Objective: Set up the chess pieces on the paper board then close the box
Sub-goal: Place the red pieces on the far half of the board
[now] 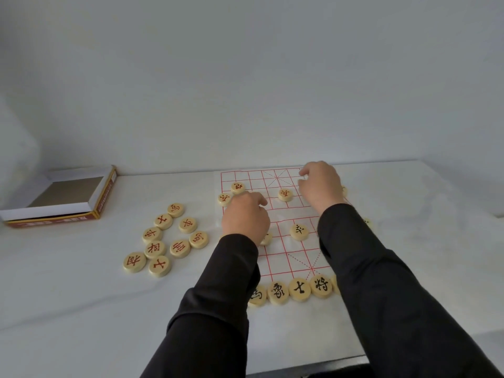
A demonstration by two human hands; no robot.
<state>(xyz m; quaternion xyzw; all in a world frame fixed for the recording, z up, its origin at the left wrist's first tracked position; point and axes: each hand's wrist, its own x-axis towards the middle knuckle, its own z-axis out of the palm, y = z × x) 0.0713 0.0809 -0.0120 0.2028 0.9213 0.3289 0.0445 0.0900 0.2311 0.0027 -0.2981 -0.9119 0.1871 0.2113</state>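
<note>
Both my hands hover over the paper board, fingers curled.
My left hand is by its left edge, my right hand near its far edge; I cannot tell whether either pinches a piece. Red pieces lie on the bench left of it; the open box sits far left.

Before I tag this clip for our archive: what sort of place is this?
Likely a plain indoor room, set up for a board game: a white table against a bare pale wall, holding a paper board, wooden chess pieces and an open box.
</note>
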